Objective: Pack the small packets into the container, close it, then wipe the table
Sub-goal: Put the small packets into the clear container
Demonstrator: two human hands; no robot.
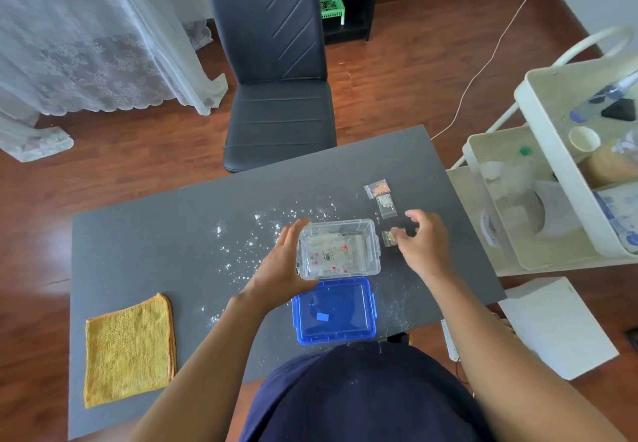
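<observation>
A clear plastic container (pixel 340 248) stands open near the middle of the dark desk (pixel 145 234), a little toward its right edge, with a few packets already lying inside it. The left hand (pixel 281 262) rests flat against the container's left wall, fingers spread, steadying it rather than clenching it. The right hand (pixel 423 238) hovers just right of the container with its grip loose and empty, fingertips just above a small gold packet (pixel 389 237) lying on the desk. Two more packets, one orange (pixel 377 189) and one white (pixel 386 205), lie toward the far right corner. The blue lid (pixel 334 310) lies flat at the near edge, just in front of the container. White crumbs (pixel 255 234) are scattered left of the container. A folded yellow cloth (pixel 129 350) lies by the near left corner.
</observation>
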